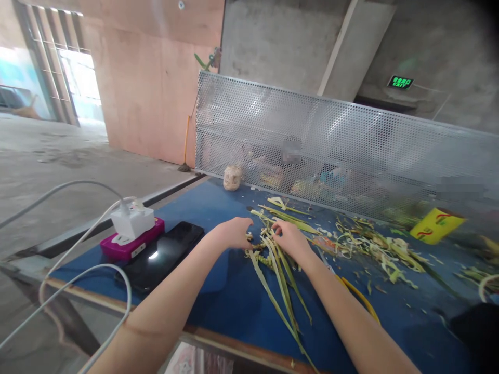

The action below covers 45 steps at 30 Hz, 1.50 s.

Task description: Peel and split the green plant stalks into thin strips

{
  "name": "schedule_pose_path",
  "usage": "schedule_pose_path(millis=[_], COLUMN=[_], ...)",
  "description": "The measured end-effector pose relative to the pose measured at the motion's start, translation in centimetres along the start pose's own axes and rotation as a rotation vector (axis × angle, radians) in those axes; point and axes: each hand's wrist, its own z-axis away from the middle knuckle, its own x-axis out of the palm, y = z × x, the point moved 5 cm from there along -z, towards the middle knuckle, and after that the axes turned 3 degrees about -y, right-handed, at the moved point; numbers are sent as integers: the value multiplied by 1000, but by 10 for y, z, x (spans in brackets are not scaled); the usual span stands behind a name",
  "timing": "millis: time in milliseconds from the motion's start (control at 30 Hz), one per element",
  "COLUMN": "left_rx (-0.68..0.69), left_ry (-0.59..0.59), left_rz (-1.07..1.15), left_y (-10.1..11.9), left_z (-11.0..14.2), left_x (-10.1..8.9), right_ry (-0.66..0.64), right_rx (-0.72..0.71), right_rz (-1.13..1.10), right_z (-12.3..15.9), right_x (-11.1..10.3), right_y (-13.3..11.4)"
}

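Observation:
Long, pale green leaf strips (278, 270) lie bunched between my hands and trail toward the table's front edge. Part of the bunch looks braided or curled (266, 259). On its left side, my left hand (237, 232) has its fingers curled at the upper end of the strips, with a small pale bit showing at the fingertips. From the right, my right hand (290, 240) pinches strips between thumb and forefinger. Exactly which strips each hand grips is partly hidden by the fingers. More flat leaves (290, 219) lie just beyond my hands.
A black phone (163, 255) and a magenta power strip (132, 242) with a white plug and cables sit left. Leaf scraps (374, 246) cover the right side, near a yellow roll (437, 226). A perforated metal panel (296, 119) borders the back, beside a pale round object (232, 178).

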Motion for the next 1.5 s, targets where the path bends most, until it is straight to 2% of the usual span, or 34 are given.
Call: schedule_pose_path(millis=[200, 333, 467, 567, 667, 767, 800, 933, 1033, 1133, 1267, 1500], left_rx=[15, 30, 86, 133, 109, 99, 114, 216, 285, 286, 270, 300], left_ry=[24, -8, -4, 20, 126, 275, 289, 242, 205, 185, 161, 182], left_rz=[-43, -19, 40, 82, 76, 43, 38, -5, -106, -152, -149, -135], left_y=[3, 4, 6, 7, 5, 4, 4, 7, 8, 6, 3, 10], left_z=[-2, -3, -1, 0, -4, -9, -12, -23, -28, -33, -37, -33], left_x=[4, 7, 2, -2, -5, -5, -2, 13, 21, 27, 31, 28], right_ry=[2, 16, 37, -10, -107, -186, -200, -207, -165, -128, -147, -162], right_rx=[17, 30, 56, 74, 94, 103, 105, 99, 70, 23, -11, -13], right_rz=[-54, -128, -245, -349, -432, -478, -482, -448, -377, -307, -261, -231], right_z=[-2, -5, -4, 1, 8, 12, 13, 15, 14, 13, 12, 12], right_x=[1, 2, -11, -22, -23, -16, -12, -1, -1, -2, 1, 4], right_y=[4, 7, 11, 13, 11, 7, 5, 0, -3, -5, -5, -6])
